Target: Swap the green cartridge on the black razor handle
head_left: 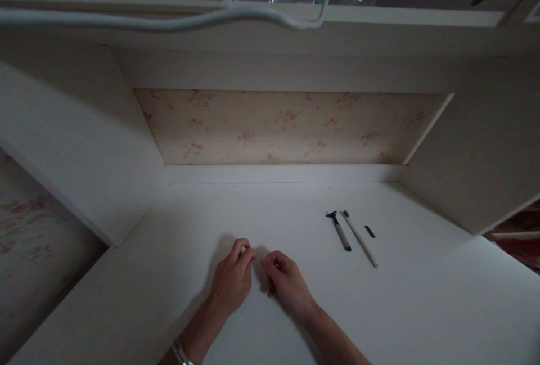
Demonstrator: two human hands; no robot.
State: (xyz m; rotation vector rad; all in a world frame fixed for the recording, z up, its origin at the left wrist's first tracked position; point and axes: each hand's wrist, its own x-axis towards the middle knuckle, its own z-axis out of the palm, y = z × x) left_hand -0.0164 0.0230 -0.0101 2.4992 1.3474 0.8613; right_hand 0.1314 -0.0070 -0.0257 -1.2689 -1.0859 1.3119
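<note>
- from where i stand, the left hand [233, 275] and right hand [290, 285] sit low over the white desk [422, 303], fingers curled, tips near but apart; i cannot tell whether either pinches anything.
- right of them the pale stick [361, 241] lies slanted, perhaps kept aside for elbow room.
- the razor-like tool [341, 233] and dark strip [370, 231] flank it, apart, probably so each lifts easily.
</note>
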